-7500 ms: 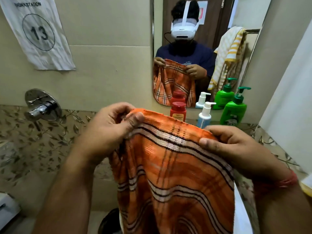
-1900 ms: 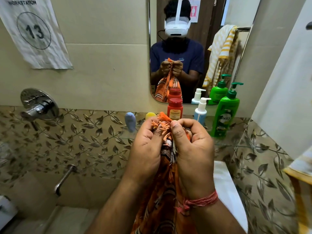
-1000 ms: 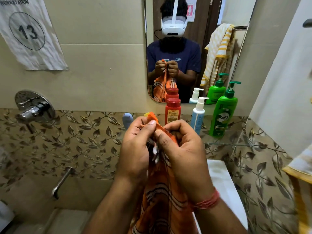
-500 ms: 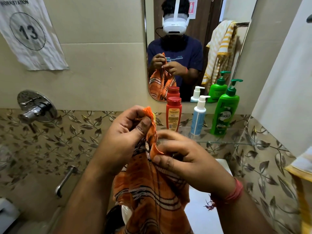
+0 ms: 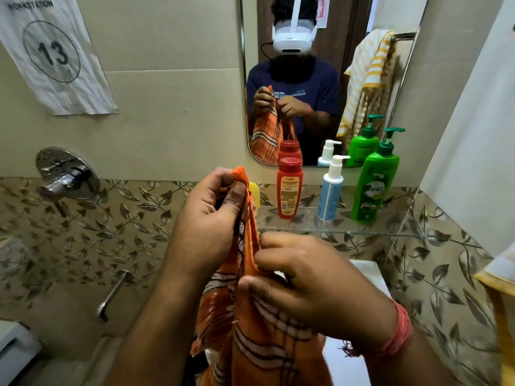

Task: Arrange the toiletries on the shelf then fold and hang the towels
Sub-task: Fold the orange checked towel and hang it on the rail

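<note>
An orange striped towel hangs bunched in front of me. My left hand grips its top corner, held high. Lower and to the right, my right hand pinches the towel's edge. Behind the hands runs a glass shelf with a red bottle, a white and blue pump bottle, a green pump bottle and a yellow item partly hidden by the towel. A yellow striped towel shows at the right edge.
A mirror hangs above the shelf. A chrome shower valve and a spout are on the left wall. A paper sign with 13 is at upper left. A white surface lies below the shelf.
My hands brought the spread towel together into a bunch. In the last second my right hand slid down the edge while the left stayed up holding the corner.
</note>
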